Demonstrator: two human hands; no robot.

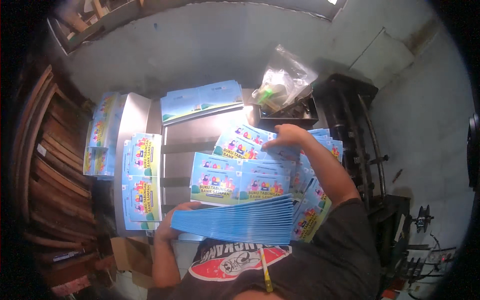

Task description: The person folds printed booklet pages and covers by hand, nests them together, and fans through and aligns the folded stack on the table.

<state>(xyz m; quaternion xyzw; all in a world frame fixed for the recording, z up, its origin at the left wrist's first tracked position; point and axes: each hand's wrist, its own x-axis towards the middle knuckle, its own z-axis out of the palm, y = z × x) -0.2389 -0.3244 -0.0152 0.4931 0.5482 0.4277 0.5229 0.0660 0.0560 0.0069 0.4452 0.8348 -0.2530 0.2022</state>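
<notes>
A thick fanned stack of light-blue booklets lies close in front of my body, its layered edges toward me. My left hand grips the stack's left end, the fingers partly hidden behind it. Farther off, my right hand is closed on the right edge of a blue booklet with colourful cartoon figures, its thumb on the cover. Overlapping printed booklets lie just beyond the stack. More of them spread out under my right forearm.
Printed stacks lie on the table's left side, beyond its left edge and at the back. A dark box with tools and a clear plastic bag stands at the back right. Dark machinery borders the right; wooden boards the left.
</notes>
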